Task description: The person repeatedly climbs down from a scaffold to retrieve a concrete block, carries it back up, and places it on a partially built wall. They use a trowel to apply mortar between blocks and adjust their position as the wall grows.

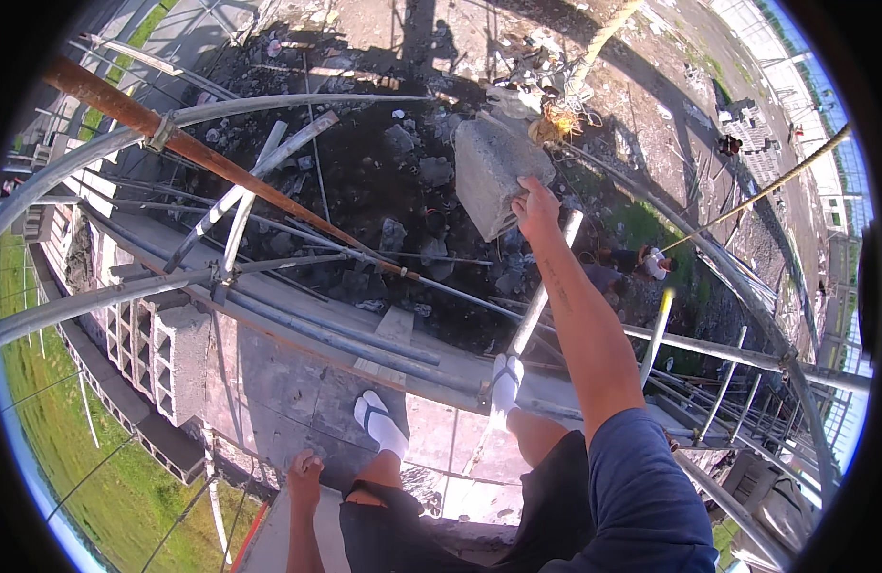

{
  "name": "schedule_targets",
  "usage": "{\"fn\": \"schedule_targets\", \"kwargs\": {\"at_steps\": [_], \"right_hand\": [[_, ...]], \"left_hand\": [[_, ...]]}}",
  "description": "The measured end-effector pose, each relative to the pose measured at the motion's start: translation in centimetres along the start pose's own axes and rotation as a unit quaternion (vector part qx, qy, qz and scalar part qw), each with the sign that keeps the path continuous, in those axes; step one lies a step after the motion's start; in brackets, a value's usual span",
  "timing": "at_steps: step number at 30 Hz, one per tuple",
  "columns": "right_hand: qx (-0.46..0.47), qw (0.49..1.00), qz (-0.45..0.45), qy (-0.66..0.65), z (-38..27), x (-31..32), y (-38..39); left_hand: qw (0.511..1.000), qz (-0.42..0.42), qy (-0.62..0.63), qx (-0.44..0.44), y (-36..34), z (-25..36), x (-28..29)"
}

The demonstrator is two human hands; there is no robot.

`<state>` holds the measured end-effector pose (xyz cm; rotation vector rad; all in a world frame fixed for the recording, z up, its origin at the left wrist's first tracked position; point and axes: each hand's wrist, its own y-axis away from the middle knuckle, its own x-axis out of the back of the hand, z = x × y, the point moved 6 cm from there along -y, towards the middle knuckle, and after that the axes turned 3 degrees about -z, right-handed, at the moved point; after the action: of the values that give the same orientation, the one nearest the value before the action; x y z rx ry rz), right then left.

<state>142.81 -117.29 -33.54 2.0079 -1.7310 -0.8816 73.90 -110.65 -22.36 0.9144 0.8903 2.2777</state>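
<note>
My right arm reaches out past the platform edge. The right hand is closed on the near right edge of a grey concrete block, which is tilted over the drop. A thick yellow rope comes down to a frayed orange knot beside the block's far corner; whether it is tied to the block I cannot tell. My left hand is low at the left by my knee, fingers curled in, with nothing visible in them.
I stand on a boarded platform edged by scaffold tubes. A rusty pole slants across the left. Hollow blocks are stacked at left. Far below are rubble and people. Another rope stretches right.
</note>
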Motion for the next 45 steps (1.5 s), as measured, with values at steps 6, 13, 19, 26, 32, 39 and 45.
{"fn": "schedule_targets", "kwargs": {"at_steps": [6, 13, 19, 26, 32, 39, 45], "right_hand": [[-0.089, 0.990, -0.005, 0.107, 0.6, 3.6, 11.0], [-0.137, 0.969, -0.089, 0.188, -1.3, 8.2, 24.5], [-0.111, 0.960, -0.101, 0.236, -6.7, 11.1, 35.8], [-0.069, 0.925, -0.214, 0.306, -12.9, 8.1, 43.7], [-0.075, 0.876, -0.335, 0.339, -15.8, 2.8, 48.6], [-0.056, 0.771, -0.432, 0.464, -10.7, -6.1, 52.5], [-0.106, 0.571, -0.477, 0.659, -2.6, -14.8, 53.9]], "left_hand": [[0.972, -0.087, 0.044, -0.216, -2.0, 24.1, -10.3], [0.934, -0.045, -0.077, -0.345, 1.4, 38.4, -18.9], [0.967, -0.129, -0.137, -0.173, 2.7, 33.9, -21.2], [0.923, -0.334, 0.168, -0.089, 9.4, 28.9, -18.2], [0.911, -0.288, 0.286, -0.074, 17.5, 25.5, -12.6], [0.823, -0.196, 0.532, -0.032, 20.0, 21.5, -4.2], [0.895, -0.093, 0.429, -0.077, 15.9, 18.4, 7.1]]}}
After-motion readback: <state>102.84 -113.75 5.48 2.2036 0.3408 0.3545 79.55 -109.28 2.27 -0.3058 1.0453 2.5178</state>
